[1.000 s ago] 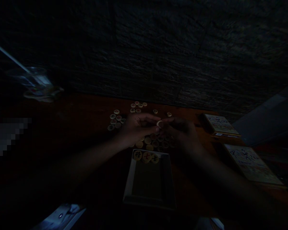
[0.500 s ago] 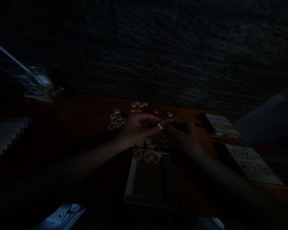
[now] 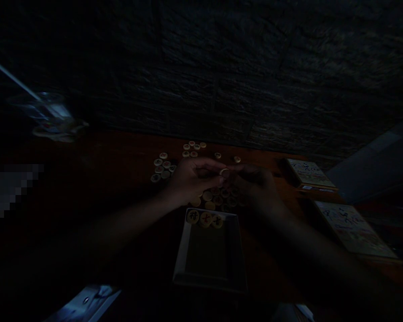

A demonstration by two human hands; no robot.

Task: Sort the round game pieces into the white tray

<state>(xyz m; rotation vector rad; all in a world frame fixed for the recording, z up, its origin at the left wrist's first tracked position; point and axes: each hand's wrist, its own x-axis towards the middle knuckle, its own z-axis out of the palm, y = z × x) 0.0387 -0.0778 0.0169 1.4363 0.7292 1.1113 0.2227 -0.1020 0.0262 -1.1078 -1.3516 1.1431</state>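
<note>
Between the fingertips of my left hand and my right hand is a round Chinese chess piece, pinched by both. Its flat side is tilted towards me, and no marking can be made out. Just below the hands stands a shallow open box. Along its far edge lie three pieces, a black-marked piece, a red-marked piece and another dark-marked piece. Several loose pieces lie under and between my hands, partly hidden by them.
More pieces are scattered beyond my left hand on the wooden table. Two flat printed boxes lie at the right. A clear cup with a straw stands at the left. A stone wall rises behind, and the light is very dim.
The piece between my fingers has turned, so its round flat side now shows. Both hands have stayed in almost the same place, and the pieces in the box have not moved.
</note>
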